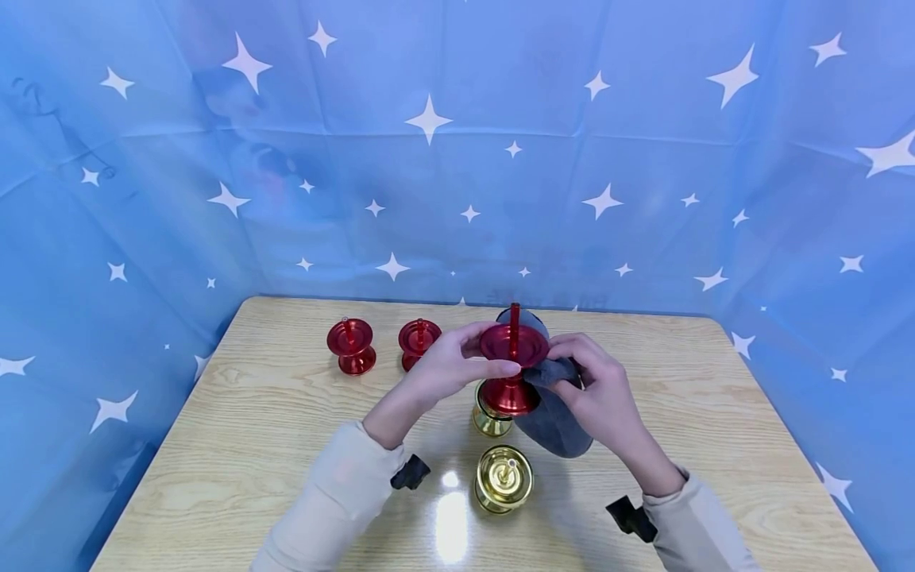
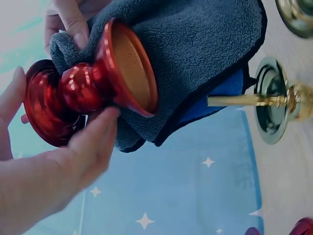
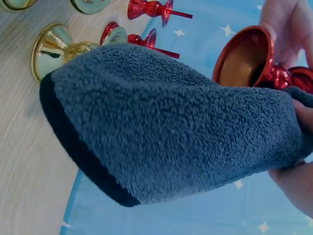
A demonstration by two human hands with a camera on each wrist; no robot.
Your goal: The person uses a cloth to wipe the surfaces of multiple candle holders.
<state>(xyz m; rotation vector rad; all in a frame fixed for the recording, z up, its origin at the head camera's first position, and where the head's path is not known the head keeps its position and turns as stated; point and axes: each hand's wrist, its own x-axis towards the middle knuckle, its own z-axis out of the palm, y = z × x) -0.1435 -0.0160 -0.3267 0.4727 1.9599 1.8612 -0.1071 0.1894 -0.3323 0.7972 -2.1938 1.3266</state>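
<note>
Held up over the table, a red metal candle holder point(image 1: 511, 396) with a spike on its dish is gripped by my left hand point(image 1: 452, 362), thumb and fingers at the dish. In the left wrist view the holder point(image 2: 83, 90) lies sideways, its hollow base facing the camera. My right hand point(image 1: 596, 391) pinches a grey cloth point(image 1: 554, 425) against the holder's stem. The cloth point(image 3: 171, 127) hangs down in the right wrist view, its dark edging showing, and hides part of the right fingers.
Two red holders point(image 1: 350, 339) point(image 1: 418, 338) stand at the back left of the wooden table point(image 1: 236, 445). A gold holder point(image 1: 503, 479) stands near the front, and another gold one point(image 1: 492, 421) is partly hidden under the held one. A blue starry curtain point(image 1: 429, 191) hangs behind.
</note>
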